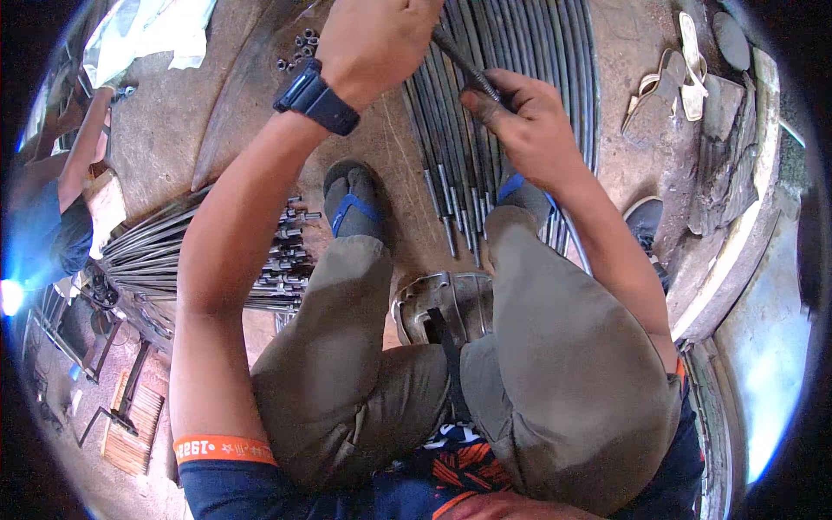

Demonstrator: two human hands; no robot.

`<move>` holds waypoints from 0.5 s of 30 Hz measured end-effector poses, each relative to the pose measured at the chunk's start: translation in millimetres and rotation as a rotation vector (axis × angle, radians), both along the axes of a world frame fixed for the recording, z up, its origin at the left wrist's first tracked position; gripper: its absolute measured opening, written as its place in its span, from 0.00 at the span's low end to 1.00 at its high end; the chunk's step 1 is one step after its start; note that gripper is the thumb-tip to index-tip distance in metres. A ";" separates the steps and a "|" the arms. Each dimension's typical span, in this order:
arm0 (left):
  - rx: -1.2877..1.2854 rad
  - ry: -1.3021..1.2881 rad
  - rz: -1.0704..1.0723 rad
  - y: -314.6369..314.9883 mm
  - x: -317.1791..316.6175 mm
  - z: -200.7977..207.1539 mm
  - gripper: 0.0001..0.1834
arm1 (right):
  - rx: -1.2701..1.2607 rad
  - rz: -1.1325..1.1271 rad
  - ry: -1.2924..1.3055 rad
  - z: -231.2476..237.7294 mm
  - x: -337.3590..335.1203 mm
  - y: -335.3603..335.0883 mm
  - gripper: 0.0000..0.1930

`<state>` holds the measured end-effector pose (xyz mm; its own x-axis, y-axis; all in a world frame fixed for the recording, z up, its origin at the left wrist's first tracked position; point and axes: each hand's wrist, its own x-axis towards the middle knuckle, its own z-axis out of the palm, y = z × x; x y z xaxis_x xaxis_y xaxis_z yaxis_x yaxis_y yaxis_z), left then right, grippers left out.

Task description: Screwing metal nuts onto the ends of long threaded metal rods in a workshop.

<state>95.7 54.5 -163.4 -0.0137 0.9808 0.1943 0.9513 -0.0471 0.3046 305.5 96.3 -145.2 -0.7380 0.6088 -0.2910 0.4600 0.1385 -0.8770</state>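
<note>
A dark metal rod with a threaded end slants between my two hands. My right hand is closed around its threaded end, thumb and fingers pressed together; the fingertips look blackened. At the upper edge, my left hand is closed where the rod's other visible part meets it; its fingertips are mostly out of view. A dark watch sits on the left wrist. Beneath my hands, many long dark rods lie side by side on the ground, several with bright threaded ends toward me. Several loose metal nuts lie left of my left hand.
A fanned bundle of rods with fittings on their ends lies left of my leg. Sandals lie at the right beside worn boards. Another person's arm shows at far left. A metal piece is between my legs.
</note>
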 end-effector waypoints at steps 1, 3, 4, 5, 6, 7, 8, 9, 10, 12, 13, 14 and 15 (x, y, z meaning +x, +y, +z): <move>-0.003 0.000 -0.001 -2.0 -4.1 2.4 0.21 | -0.039 0.028 0.038 -2.1 -0.4 1.6 0.13; -0.164 -0.629 0.004 -6.0 -16.9 9.4 0.22 | -0.080 0.056 0.078 -0.3 2.1 4.7 0.14; -0.162 -0.628 0.004 -6.4 -19.1 9.8 0.22 | -0.428 0.045 0.053 4.3 4.4 9.1 0.15; -0.151 -0.677 -0.053 -6.0 -21.3 9.5 0.23 | -0.775 0.033 0.027 7.5 5.4 11.3 0.16; -0.139 -0.726 -0.110 -5.2 -22.8 9.1 0.25 | -0.773 0.035 0.028 8.1 5.3 10.5 0.16; -0.136 -0.723 -0.109 -4.9 -21.6 6.2 0.25 | -0.773 0.019 0.034 7.2 5.6 9.6 0.16; -0.156 -0.870 -0.027 -6.0 -18.3 0.0 0.27 | -0.773 0.002 0.040 7.0 5.6 9.6 0.16; -0.175 -1.016 0.057 -7.7 -15.7 -7.1 0.28 | -0.770 0.005 0.042 7.4 5.3 10.7 0.16; -0.174 -1.016 0.055 -10.6 -15.1 -21.5 0.28 | -0.731 -0.008 0.057 7.1 5.9 11.6 0.17; 0.003 -1.352 0.524 -21.2 -22.6 -44.0 0.29 | -0.696 -0.011 0.079 7.1 3.4 10.7 0.18; -0.005 -1.360 0.516 -20.1 -26.0 -38.4 0.29 | -0.644 -0.011 0.064 5.8 5.8 11.6 0.18; -0.135 -1.388 0.391 -19.5 -32.8 -21.9 0.29 | -0.594 -0.004 0.054 5.3 6.4 12.1 0.18; -0.264 -1.409 0.265 -17.2 -36.1 -11.4 0.29 | -0.594 -0.008 0.054 4.3 6.8 12.3 0.18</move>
<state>59.6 37.3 -174.8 -0.2191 0.9234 -0.3150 -0.1656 0.2830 0.9447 312.3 108.6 -140.9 -0.7571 0.3591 -0.5457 0.4115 -0.3866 -0.8253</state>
